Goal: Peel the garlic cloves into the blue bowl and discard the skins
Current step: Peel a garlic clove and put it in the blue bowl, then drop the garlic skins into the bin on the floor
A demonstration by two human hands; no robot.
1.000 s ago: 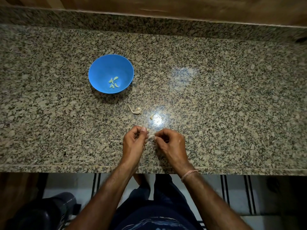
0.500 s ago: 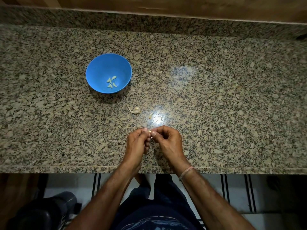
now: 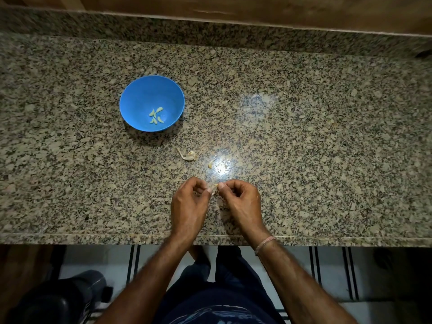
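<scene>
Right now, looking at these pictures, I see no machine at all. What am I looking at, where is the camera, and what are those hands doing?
There is no robot here: a person works with bare hands. The camera sits on their head and looks down at a granite counter. The left hand and right hand meet at the fingertips and pinch a small garlic clove between them, apparently peeling it. Further back stands a blue bowl with a few peeled cloves inside. Between bowl and hands lie pale scraps, which look like garlic skin.
</scene>
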